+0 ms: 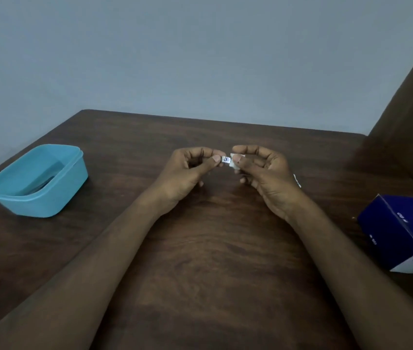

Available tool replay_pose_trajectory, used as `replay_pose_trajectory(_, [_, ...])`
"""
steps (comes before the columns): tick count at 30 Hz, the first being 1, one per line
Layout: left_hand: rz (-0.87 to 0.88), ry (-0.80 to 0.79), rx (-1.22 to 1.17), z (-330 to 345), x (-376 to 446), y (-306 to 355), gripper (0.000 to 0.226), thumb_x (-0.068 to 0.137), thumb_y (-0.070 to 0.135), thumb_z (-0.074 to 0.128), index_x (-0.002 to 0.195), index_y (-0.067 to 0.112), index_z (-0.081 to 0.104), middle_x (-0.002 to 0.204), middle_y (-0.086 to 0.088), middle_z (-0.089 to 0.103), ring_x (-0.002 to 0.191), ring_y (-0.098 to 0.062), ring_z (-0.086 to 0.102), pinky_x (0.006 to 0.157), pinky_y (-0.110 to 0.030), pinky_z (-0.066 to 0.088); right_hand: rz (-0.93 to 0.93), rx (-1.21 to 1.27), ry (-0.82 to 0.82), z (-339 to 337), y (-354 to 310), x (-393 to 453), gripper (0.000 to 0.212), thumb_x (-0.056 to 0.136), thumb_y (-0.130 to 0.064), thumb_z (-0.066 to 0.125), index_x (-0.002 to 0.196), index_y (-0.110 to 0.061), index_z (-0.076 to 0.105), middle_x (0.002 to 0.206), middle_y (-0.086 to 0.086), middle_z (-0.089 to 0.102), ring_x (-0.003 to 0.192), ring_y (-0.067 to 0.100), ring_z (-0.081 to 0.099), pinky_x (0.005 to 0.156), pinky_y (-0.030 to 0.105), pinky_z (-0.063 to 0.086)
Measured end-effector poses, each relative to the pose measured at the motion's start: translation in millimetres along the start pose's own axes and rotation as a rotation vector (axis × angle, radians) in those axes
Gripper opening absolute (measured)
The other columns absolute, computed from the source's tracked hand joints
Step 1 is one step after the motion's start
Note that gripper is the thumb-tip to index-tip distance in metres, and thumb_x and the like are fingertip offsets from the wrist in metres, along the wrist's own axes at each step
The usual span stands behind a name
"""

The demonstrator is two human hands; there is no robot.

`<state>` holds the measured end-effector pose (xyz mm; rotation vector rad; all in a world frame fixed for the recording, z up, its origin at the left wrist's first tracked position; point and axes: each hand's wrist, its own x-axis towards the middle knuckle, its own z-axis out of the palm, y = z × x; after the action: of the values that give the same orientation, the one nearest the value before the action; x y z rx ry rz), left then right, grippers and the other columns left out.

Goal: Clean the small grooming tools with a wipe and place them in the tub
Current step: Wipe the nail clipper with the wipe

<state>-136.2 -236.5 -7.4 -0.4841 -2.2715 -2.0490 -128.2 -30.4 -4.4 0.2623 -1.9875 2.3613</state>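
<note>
Head view has both of my hands raised over the middle of the table (pixel 200 248), meeting at a tiny object. My left hand (pixel 187 170) pinches a small packet (pixel 225 159) between thumb and forefinger; my right hand (pixel 263 170) pinches the white part beside it, the wipe (pixel 233 164), the same way, with the other fingers of both hands loosely curled. I cannot tell whether a grooming tool is wrapped inside; what shows is a small silvery-white piece with a dark blue mark, and crumpled white just to its right. Its long axis runs from 9 to 3 o'clock, straight between my two thumbs, so each hand holds one end.

What the next move turns on, I judge, is the tub (pixel 36 180): it sits well apart at 9 o'clock from the hands, near the table's left edge, open side up, with something dark lying in it. My left hand is the nearer one, so I would carry across with that hand while the right keeps the wipe. A dark blue box (pixel 397 228) lies at 4 o'clock from the hands, near the right edge.
</note>
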Motion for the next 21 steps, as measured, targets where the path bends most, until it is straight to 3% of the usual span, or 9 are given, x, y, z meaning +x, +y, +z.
replay_pose_trajectory(3, [-0.028, 0.032, -0.075, 0, 3, -1, 0.011, 0.102, 0.021, 0.071, 0.108, 0.024, 0.08, 0.088, 0.011, 0.078, 0.075, 0.002, 0.058, 0.055, -0.017, 0.046, 0.012, 0.024, -0.041, -7, -2, 0, 0.023, 0.094, -0.008, 0.075, 0.115, -0.018, 0.075, 0.088, 0.002, 0.079, 0.079, 0.01, 0.071, 0.06, 0.024, 0.053])
replay_pose_trajectory(5, [-0.039, 0.031, -0.097, 0, 4, 0, 0.011, 0.102, 0.02, 0.071, 0.109, 0.022, 0.08, 0.086, 0.012, 0.077, 0.073, 0.002, 0.057, 0.054, -0.017, 0.046, 0.015, 0.01, -0.053, -9, -4, -1, 0.026, 0.096, -0.005, 0.074, 0.117, -0.019, 0.074, 0.091, 0.005, 0.079, 0.083, 0.012, 0.073, 0.061, 0.024, 0.054])
replay_pose_trajectory(11, [-0.02, 0.035, -0.046, 1, 0, 2, 0.01, 0.1, 0.025, 0.074, 0.107, 0.024, 0.08, 0.087, 0.008, 0.077, 0.075, 0.0, 0.061, 0.057, -0.019, 0.047, -0.035, -0.155, 0.014, 3, 3, 0, 0.044, 0.076, -0.034, 0.09, 0.113, -0.016, 0.076, 0.092, 0.021, 0.078, 0.07, 0.01, 0.063, 0.059, 0.025, 0.049])
replay_pose_trajectory(13, [0.001, 0.046, -0.024, 0, 0, 3, 0.009, 0.1, 0.025, 0.075, 0.107, 0.025, 0.081, 0.088, 0.005, 0.077, 0.076, -0.001, 0.062, 0.057, -0.019, 0.047, -0.051, -0.177, 0.025, 6, 4, 1, 0.036, 0.079, -0.034, 0.09, 0.108, -0.015, 0.077, 0.097, 0.025, 0.078, 0.067, 0.009, 0.061, 0.058, 0.025, 0.048])
replay_pose_trajectory(18, [0.072, 0.008, 0.048, 5, -2, 1, 0.012, 0.101, 0.016, 0.074, 0.106, 0.024, 0.081, 0.083, 0.0, 0.076, 0.074, -0.02, 0.054, 0.053, -0.023, 0.044, -0.062, -0.194, 0.046, 7, 6, 1, 0.014, 0.087, -0.028, 0.087, 0.089, -0.019, 0.076, 0.082, 0.007, 0.078, 0.065, 0.01, 0.06, 0.057, 0.025, 0.049])
replay_pose_trajectory(21, [0.092, 0.038, 0.099, 8, -2, 1, 0.01, 0.099, 0.018, 0.077, 0.107, 0.02, 0.082, 0.084, -0.002, 0.078, 0.069, -0.009, 0.059, 0.053, -0.02, 0.045, -0.065, -0.235, 0.082, 7, 7, 3, 0.008, 0.092, -0.02, 0.082, 0.087, -0.018, 0.076, 0.075, 0.002, 0.075, 0.063, 0.009, 0.061, 0.059, 0.029, 0.051])
